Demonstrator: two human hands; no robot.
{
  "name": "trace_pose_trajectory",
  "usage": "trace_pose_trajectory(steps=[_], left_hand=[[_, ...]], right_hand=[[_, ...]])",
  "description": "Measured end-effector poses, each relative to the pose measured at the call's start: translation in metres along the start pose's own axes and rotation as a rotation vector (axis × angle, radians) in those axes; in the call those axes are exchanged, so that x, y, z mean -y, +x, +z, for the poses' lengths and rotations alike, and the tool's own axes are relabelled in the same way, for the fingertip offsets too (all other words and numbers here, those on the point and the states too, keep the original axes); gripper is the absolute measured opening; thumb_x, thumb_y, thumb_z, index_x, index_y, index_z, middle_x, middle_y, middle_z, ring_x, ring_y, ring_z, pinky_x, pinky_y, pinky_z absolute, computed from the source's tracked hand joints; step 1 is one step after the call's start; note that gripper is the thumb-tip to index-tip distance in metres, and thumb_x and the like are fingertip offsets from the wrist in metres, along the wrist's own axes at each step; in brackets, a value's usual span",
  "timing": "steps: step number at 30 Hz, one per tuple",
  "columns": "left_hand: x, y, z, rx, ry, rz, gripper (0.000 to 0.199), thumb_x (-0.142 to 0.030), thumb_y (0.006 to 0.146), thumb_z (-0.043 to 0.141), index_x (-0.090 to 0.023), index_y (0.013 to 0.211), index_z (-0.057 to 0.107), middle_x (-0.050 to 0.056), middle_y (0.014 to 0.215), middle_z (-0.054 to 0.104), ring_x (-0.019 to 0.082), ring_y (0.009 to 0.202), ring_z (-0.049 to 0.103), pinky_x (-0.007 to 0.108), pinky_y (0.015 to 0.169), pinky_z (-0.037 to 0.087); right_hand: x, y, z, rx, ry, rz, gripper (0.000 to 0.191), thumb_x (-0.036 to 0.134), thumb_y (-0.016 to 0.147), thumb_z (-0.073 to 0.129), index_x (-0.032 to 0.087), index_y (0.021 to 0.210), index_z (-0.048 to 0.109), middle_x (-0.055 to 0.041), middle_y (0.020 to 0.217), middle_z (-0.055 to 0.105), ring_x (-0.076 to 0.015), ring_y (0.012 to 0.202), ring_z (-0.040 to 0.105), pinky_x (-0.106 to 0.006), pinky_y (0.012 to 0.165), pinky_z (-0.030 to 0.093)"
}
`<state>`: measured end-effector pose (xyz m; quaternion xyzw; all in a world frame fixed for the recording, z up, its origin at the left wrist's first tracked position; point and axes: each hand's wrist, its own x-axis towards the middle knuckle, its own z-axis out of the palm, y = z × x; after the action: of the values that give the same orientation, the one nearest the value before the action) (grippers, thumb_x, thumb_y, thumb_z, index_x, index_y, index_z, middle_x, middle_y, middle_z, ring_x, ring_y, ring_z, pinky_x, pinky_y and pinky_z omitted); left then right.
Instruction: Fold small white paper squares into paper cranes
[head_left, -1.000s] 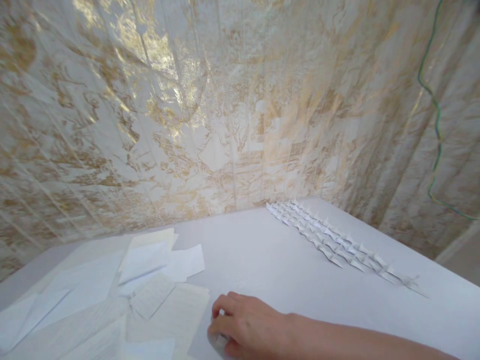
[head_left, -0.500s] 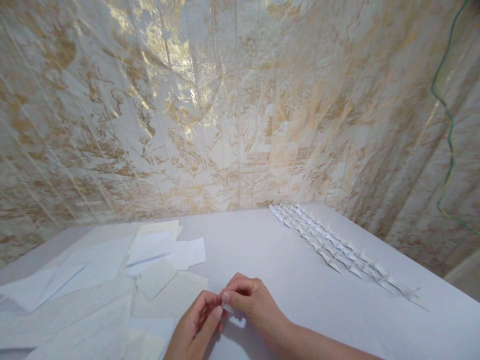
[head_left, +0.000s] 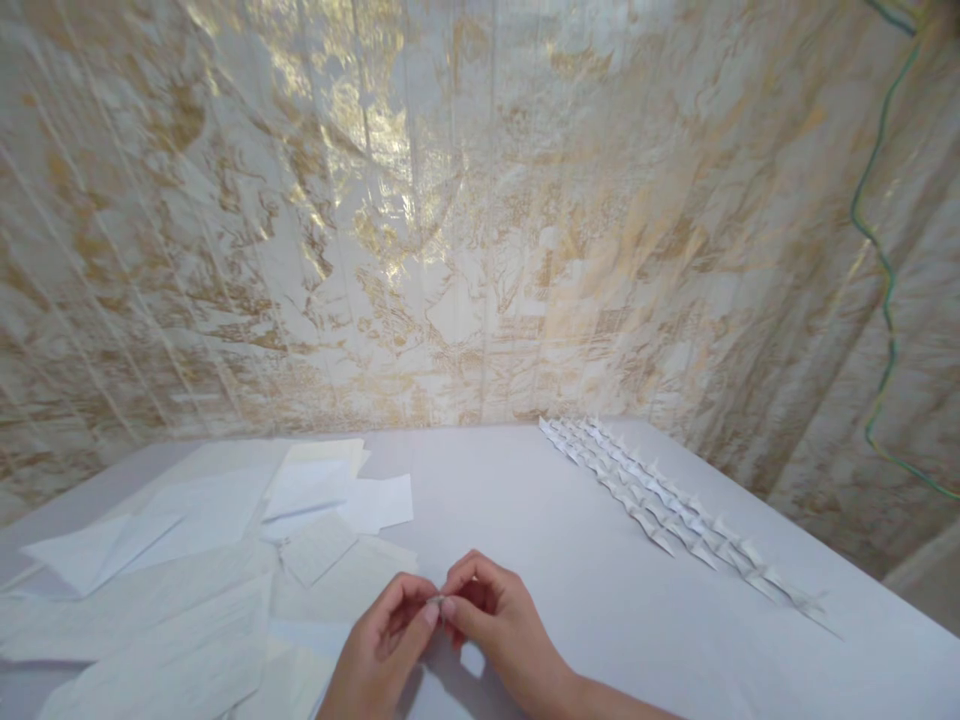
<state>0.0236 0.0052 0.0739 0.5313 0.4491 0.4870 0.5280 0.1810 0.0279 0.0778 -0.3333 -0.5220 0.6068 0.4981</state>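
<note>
My left hand (head_left: pixel 384 640) and my right hand (head_left: pixel 504 628) meet at the front middle of the table. Between their thumbs and fingertips they pinch a small piece of folded paper (head_left: pixel 438 600). Fingers hide most of it, so its full shape cannot be made out. Both hands are closed, thumb tips almost touching. Close to the left hand, loose sheets of paper (head_left: pixel 180 640) overlap one another. Off to the right, several small pointed folded-paper pieces (head_left: pixel 649 493) stand lined up in slanting rows.
The white table (head_left: pixel 480 480) reaches back to a white and gold patterned curtain (head_left: pixel 465 250). A folded white sheet (head_left: pixel 307 487) lies among the papers at the left. A green and yellow cord (head_left: pixel 890 300) hangs down at the right, beyond the table's edge.
The view has shifted slightly. My hands have turned so the thumb tips come closer together, and less of the small folded paper shows between them.
</note>
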Motion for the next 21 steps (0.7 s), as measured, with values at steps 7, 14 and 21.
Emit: trace_pose_trajectory(steps=[7, 14, 21], left_hand=[[-0.003, -0.003, 0.003, -0.028, 0.034, 0.063, 0.03, -0.051, 0.084, 0.072, -0.022, 0.084, 0.07, 0.0, 0.077, 0.069, 0.02, 0.078, 0.066, 0.027, 0.073, 0.05], [-0.061, 0.03, -0.007, -0.359, -0.539, -0.154, 0.01, -0.01, 0.071, 0.076, -0.016, 0.075, 0.07, 0.0, 0.07, 0.069, 0.014, 0.063, 0.068, 0.019, 0.055, 0.055], [-0.18, 0.114, -0.043, -0.435, -0.992, 0.058, 0.031, -0.004, 0.096, 0.041, -0.017, 0.071, 0.054, 0.0, 0.066, 0.06, 0.006, 0.052, 0.062, 0.011, 0.049, 0.052]], right_hand=[[0.007, -0.004, 0.002, 0.005, -0.079, -0.067, 0.027, 0.034, 0.076, 0.078, 0.018, 0.071, 0.057, 0.0023, 0.079, 0.051, -0.0102, 0.061, 0.047, -0.024, 0.058, 0.037], [0.003, -0.005, -0.001, -0.007, -0.114, -0.041, 0.023, 0.034, 0.084, 0.069, 0.02, 0.099, 0.057, 0.0072, 0.067, 0.045, -0.0121, 0.062, 0.043, -0.024, 0.06, 0.032], [0.0, -0.016, 0.004, 0.235, -0.252, -0.244, 0.051, 0.018, 0.086, 0.057, 0.027, 0.136, 0.049, -0.0088, 0.117, 0.06, -0.0176, 0.087, 0.06, -0.032, 0.078, 0.049]])
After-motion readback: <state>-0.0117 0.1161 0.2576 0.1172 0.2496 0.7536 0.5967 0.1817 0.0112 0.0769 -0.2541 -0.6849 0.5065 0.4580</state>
